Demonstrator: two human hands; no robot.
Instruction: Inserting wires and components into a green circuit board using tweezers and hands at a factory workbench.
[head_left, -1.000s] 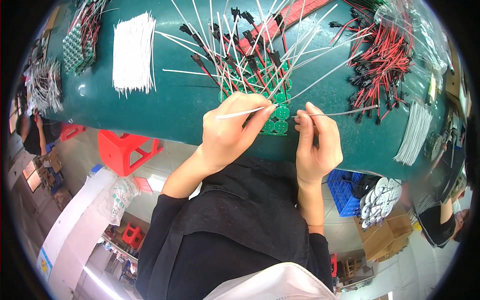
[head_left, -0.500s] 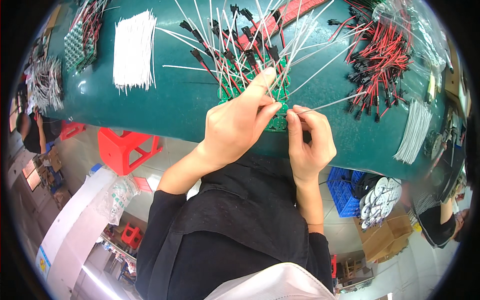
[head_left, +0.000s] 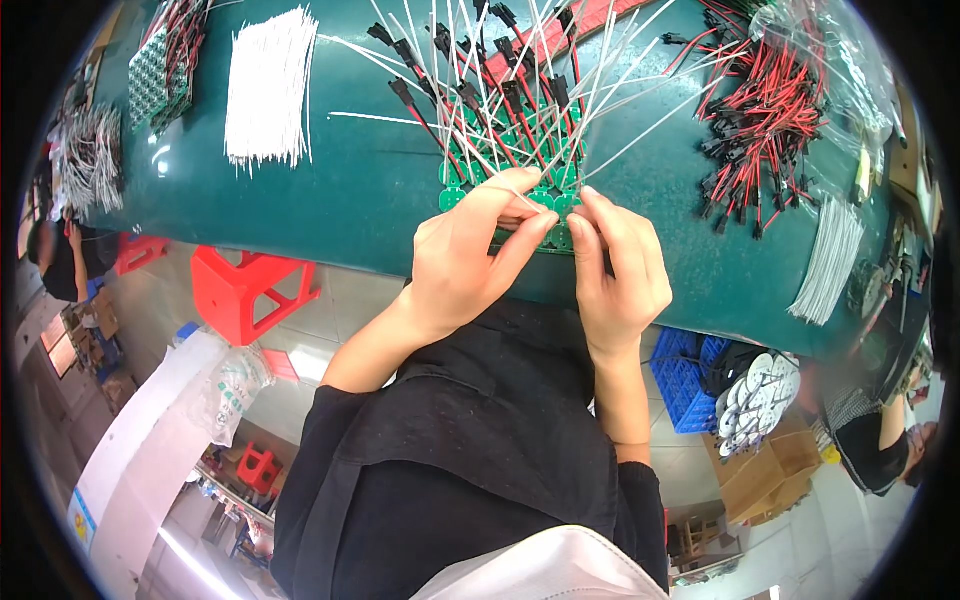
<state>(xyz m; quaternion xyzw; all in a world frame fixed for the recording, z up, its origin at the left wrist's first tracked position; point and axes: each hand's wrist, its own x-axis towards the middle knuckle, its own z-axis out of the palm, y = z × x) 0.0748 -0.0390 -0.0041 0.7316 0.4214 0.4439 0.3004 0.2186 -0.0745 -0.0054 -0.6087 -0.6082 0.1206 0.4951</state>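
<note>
A green circuit-board panel [head_left: 452, 197] of small round sections lies near the table's front edge. Red-and-black leads with black connectors [head_left: 512, 95] and long thin white wires [head_left: 625, 72] stand up from it. My left hand [head_left: 462, 250] is closed in a pinch over the panel's front part, a white wire between thumb and index finger. My right hand [head_left: 622, 262] pinches at the panel's right front edge; what its fingertips hold is too small to make out. The two hands' fingertips are close together but apart.
On the green table [head_left: 370, 210] lie a bundle of white wires [head_left: 268, 88] at left, a pile of red-and-black leads [head_left: 765, 120] and grey-white wires [head_left: 828, 262] at right. More wired boards [head_left: 160, 80] sit far left. A red stool [head_left: 240, 295] stands below the table.
My right hand's fingertips have moved up to the panel's edge, and the grey wire that stretched right from them no longer shows there. My left index finger has bent down toward its thumb.
</note>
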